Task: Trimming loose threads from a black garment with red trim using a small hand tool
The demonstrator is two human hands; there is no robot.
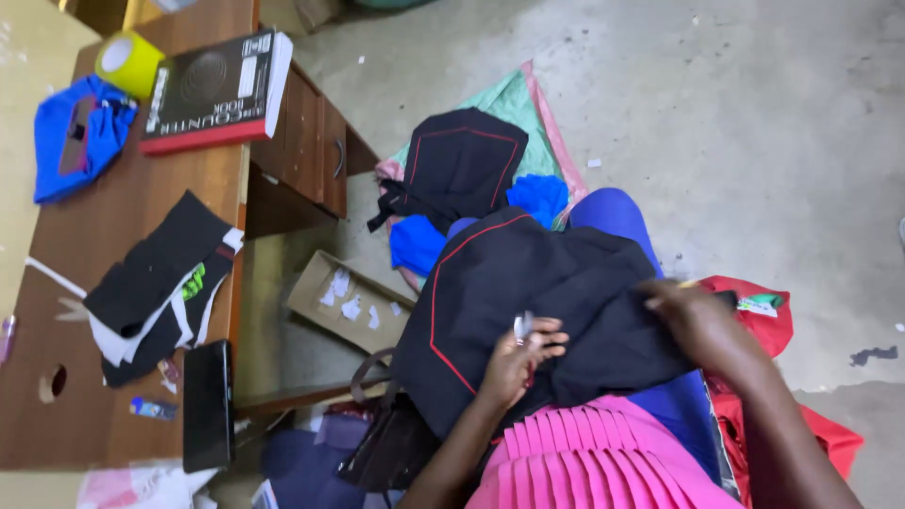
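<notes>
The left hand (521,353) pinches small scissors (523,326) over a black cloth (556,302) lying across the lap, while the right hand (693,316) presses down on its bunched edge. With the fabric rumpled under the blades, a snip could catch a hidden fold and cut the wrong layer. Beside them a wooden surface (85,236) carries a book (212,90), a phone (207,403) and more fabric above a concrete floor (735,132).

We hold small metal snips (523,326) in our left hand (514,363) over black red-piped fabric (528,292) on the lap; our right hand (698,320) grips its edge. Wooden desk (57,283) at left.
</notes>
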